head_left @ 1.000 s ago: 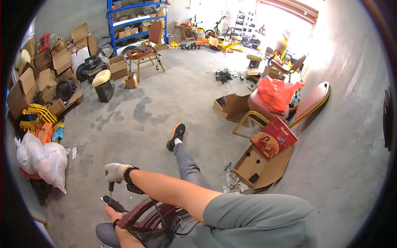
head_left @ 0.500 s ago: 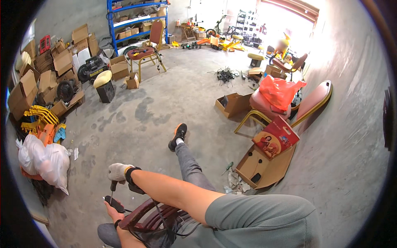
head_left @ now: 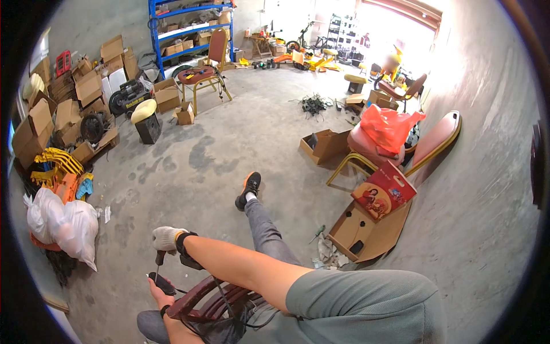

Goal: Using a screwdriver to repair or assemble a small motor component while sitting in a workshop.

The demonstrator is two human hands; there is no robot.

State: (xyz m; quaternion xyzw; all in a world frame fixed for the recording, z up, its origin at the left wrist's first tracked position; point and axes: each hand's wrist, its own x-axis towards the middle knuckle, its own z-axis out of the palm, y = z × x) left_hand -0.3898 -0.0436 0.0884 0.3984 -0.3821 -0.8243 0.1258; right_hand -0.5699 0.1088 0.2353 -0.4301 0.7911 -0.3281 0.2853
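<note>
My right hand (head_left: 166, 237), in a whitish knit glove, is closed round the handle of a screwdriver (head_left: 160, 259). Its thin shaft points down to a small black oblong device (head_left: 162, 283); whether the tip sits in a screw is too small to tell. My bare left hand (head_left: 160, 297) grips that device from below, and a black cable leaves its right end. Just right of the left wrist is a curved reddish-brown slatted wooden frame (head_left: 200, 299), with dark cables (head_left: 224, 304) looped over it.
An open carton with a red printed lid (head_left: 382, 192) lies at right, beside a padded chair bearing a red plastic bag (head_left: 387, 129). A small green-handled tool (head_left: 317, 233) is on the floor. White sacks (head_left: 69, 223) and cardboard boxes line the left; a blue shelf (head_left: 192, 40) stands behind.
The whole view has shifted very slightly. Both hands keep nearly the same pose, with the screwdriver still against the black device.
</note>
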